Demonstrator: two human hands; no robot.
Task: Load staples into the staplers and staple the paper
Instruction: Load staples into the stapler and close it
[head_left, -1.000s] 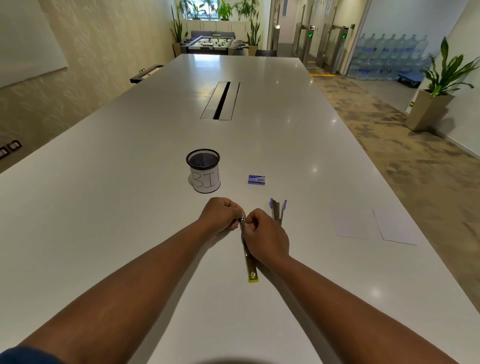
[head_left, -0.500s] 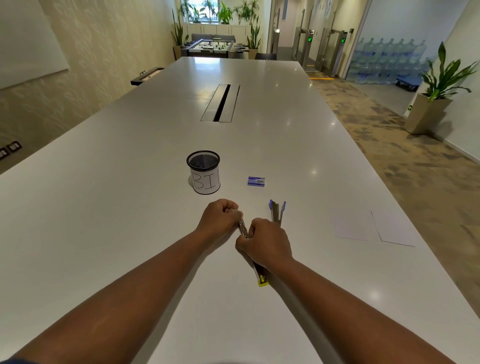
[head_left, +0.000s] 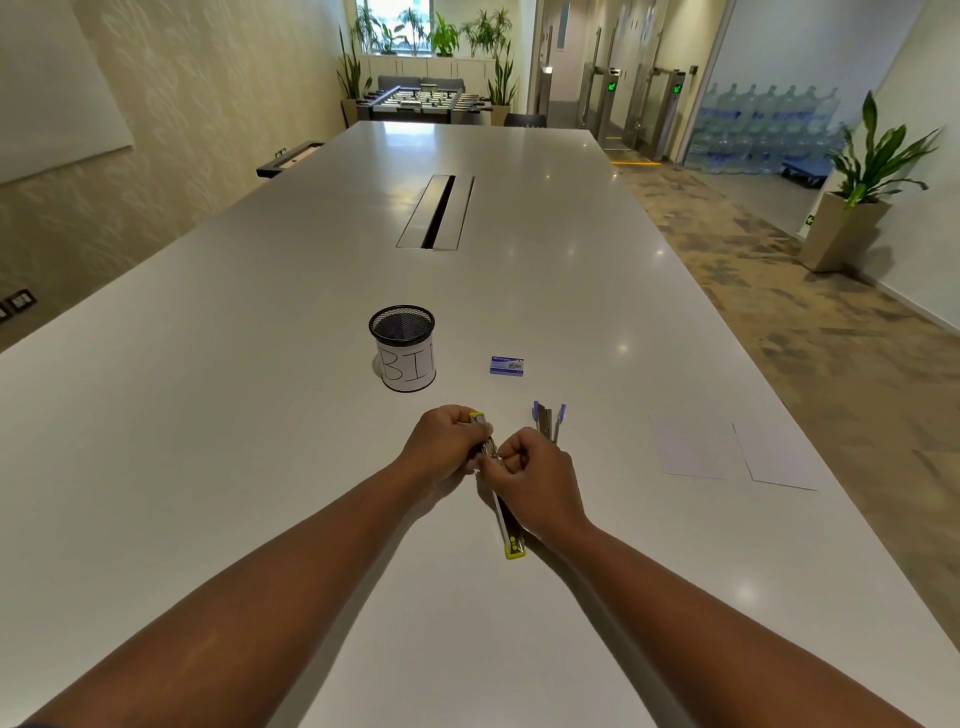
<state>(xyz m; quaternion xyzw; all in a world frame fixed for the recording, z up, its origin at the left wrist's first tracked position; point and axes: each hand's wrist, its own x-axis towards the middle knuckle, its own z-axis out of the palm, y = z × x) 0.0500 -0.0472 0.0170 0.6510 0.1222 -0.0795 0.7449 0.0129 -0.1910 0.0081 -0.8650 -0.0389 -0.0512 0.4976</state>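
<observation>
The black mesh cup (head_left: 402, 347) on the tabletop (head_left: 260, 364) wears a white paper band with hand-drawn black letters; "BI" shows plainly, and a further stroke runs round the curve out of sight. The small blue box (head_left: 506, 365) beside it carries printing too small to read. Far off, two gates (head_left: 645, 111) show green lit marks, their shapes too small to tell.

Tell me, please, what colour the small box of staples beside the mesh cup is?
The box of staples is blue with a paler label, seen in the head view.
</observation>
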